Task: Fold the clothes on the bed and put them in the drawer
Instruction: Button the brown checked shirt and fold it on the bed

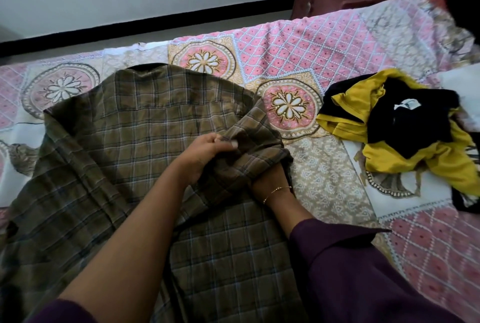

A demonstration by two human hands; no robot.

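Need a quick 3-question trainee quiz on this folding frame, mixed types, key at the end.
1. True or false: the plaid shirt lies spread on the bedspread.
2. Multiple choice: what does the left hand grip? A) the shirt's sleeve B) the yellow and black clothes C) the bedspread
3. Short answer: where are the yellow and black clothes relative to the shirt, and are they folded?

Key:
1. True.
2. A. Its fingers pinch the bunched sleeve; the right hand is mostly tucked under the same cloth, so its grasp cannot be judged.
3. To the shirt's right, apart from it, in a crumpled heap, not folded.
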